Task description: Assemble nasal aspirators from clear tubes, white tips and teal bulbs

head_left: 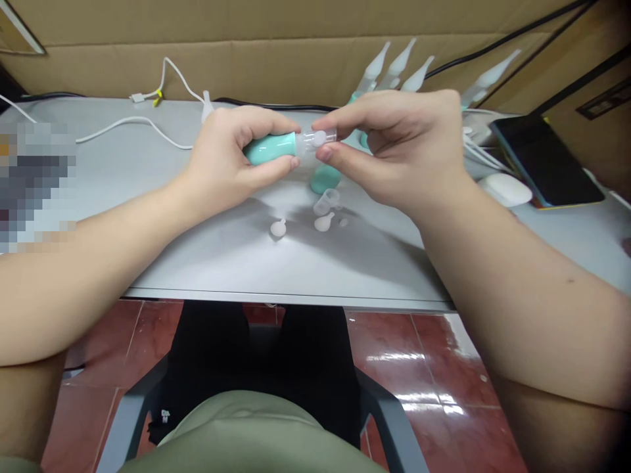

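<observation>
My left hand (217,148) is wrapped round a teal handheld device (270,150), which lies tilted slightly up to the right over the table. A clear plastic tube (306,140) with a small white round piece (320,138) inside extends from its right end. The thumb and index finger of my right hand (419,148) pinch that tube at its far end. Below the hands lie two small white spoon-shaped pieces, a left one (279,228) and a right one (323,223), and a clear cup (327,201). Another teal piece (325,179) is partly hidden behind my right hand.
Several upright teal devices with pale tapered nozzles (398,62) stand behind my right hand. A black phone (547,161) and a white mouse (505,189) are at the right. White cables (133,121) cross the back left of the grey table (221,263), before a cardboard wall (276,72).
</observation>
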Tool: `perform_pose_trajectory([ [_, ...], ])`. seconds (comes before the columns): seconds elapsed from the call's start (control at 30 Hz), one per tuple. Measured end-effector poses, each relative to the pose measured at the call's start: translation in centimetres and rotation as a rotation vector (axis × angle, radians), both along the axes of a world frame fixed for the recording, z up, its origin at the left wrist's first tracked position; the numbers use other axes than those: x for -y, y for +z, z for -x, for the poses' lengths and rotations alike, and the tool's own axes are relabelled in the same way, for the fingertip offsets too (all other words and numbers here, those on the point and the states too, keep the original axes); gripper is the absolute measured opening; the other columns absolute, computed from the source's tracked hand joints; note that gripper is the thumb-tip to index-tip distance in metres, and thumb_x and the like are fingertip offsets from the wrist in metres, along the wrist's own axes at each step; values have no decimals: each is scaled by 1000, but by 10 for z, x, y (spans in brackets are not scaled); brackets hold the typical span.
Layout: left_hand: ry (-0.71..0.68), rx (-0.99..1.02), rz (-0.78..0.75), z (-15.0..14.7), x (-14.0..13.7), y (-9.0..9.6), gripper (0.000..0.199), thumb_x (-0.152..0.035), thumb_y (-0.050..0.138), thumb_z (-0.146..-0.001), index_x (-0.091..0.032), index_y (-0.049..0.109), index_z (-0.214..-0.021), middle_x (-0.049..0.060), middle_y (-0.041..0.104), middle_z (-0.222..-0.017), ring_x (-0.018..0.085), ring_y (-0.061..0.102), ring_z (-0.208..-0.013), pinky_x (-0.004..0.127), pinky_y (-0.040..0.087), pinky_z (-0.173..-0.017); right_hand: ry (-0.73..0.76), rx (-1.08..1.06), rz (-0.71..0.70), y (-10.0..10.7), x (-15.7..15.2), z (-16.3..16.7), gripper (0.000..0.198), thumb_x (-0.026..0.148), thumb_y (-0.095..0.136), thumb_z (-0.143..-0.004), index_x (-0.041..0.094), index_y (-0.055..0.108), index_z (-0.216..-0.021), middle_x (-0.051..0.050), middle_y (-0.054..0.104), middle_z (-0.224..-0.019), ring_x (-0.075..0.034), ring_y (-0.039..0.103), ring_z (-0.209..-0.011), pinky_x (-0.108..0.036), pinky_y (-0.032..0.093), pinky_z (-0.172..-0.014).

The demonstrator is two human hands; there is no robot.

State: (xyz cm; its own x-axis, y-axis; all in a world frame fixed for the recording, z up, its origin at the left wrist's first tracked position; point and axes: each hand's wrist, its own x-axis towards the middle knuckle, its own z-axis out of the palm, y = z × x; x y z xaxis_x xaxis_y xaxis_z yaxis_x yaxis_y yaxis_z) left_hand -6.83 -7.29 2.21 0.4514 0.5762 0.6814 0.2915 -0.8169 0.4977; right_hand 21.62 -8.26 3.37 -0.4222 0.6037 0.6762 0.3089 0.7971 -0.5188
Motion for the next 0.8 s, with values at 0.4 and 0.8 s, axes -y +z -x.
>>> perform_pose_trajectory([
  [0.4,43,-94,-53,4,-3,0,25,-47,87,-108,-29,96,-123,4,99,-121,30,84,-108,52,75,-109,31,-15,5,-4,-7,-3,55,83,102,-103,32,101,-124,-11,94,-118,-35,89,-107,-64,78,-110],
  [0.8,-10,-70,-144,7,-1,-3,20,-37,81,-111,-32,98,-122,5,97,-116,32,91,-109,53,76,-103,31,-47,102,-3,-3,1,55,79,112,-91,30,99,-113,-10,96,-121,-36,90,-110,-65,81,-113],
])
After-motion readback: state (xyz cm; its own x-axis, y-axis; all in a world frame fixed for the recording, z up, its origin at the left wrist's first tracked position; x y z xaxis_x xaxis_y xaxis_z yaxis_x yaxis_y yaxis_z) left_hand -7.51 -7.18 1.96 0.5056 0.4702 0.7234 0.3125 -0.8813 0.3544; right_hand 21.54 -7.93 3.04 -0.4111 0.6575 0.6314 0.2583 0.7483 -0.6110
